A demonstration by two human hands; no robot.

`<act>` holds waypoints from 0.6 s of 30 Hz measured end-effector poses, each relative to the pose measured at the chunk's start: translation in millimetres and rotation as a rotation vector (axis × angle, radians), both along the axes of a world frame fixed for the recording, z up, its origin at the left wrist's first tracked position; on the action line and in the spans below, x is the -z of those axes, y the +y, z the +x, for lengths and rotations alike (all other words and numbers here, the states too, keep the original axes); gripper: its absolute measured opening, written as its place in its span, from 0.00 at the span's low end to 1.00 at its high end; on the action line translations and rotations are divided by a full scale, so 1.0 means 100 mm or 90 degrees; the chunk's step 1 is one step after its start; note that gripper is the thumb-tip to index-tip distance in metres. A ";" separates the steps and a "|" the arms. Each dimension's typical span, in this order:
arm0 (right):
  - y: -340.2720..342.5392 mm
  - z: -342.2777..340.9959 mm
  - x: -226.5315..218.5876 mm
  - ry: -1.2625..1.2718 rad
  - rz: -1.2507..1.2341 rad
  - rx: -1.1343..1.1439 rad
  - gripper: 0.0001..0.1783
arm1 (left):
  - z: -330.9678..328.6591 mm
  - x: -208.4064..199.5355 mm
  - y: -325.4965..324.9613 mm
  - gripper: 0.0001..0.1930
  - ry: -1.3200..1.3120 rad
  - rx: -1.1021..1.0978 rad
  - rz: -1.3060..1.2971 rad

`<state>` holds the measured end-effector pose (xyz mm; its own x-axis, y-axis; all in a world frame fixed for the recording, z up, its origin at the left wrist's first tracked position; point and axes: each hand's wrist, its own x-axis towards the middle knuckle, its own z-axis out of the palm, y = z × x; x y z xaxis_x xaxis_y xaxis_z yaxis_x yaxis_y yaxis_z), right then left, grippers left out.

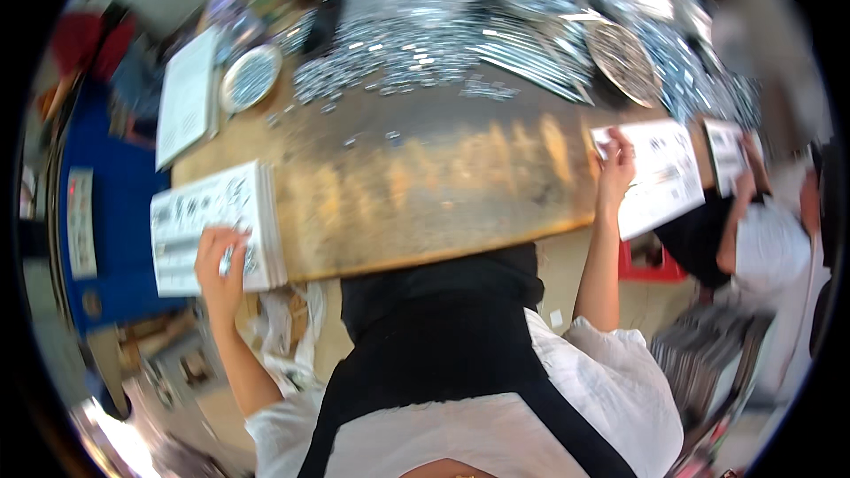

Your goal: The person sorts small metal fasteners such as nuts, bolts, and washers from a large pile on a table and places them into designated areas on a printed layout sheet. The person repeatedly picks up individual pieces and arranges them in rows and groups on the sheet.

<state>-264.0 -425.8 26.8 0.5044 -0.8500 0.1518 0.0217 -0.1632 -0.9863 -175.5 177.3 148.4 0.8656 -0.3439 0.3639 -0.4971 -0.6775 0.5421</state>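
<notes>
**Printed sheets pinned at both ends of the desk**

Printed sheets (208, 226) at the left edge of the wooden desk (425, 195) are pressed under the left hand (221, 261), whose fingers are curled round a small silvery piece. A second stack of sheets (660, 173) at the right edge is touched by the right hand (615, 168), fingers spread flat. Heaps of small metal parts (398, 53) are spread across the far side.
</notes>
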 end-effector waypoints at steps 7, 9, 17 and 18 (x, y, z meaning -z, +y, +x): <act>-2.07 -2.18 0.90 0.455 -0.290 0.602 0.23 | -0.06 0.15 -0.93 0.06 0.037 0.107 -0.095; -2.17 -2.14 1.05 0.083 0.242 0.294 0.25 | -0.05 0.17 -1.27 0.06 0.065 0.160 -0.095; -1.79 -1.84 0.73 0.069 0.308 0.168 0.18 | -0.25 0.26 -2.51 0.06 0.135 0.451 -0.019; -1.78 -1.84 0.74 0.058 0.313 0.160 0.18 | -0.32 0.33 -2.65 0.05 0.187 0.476 -0.032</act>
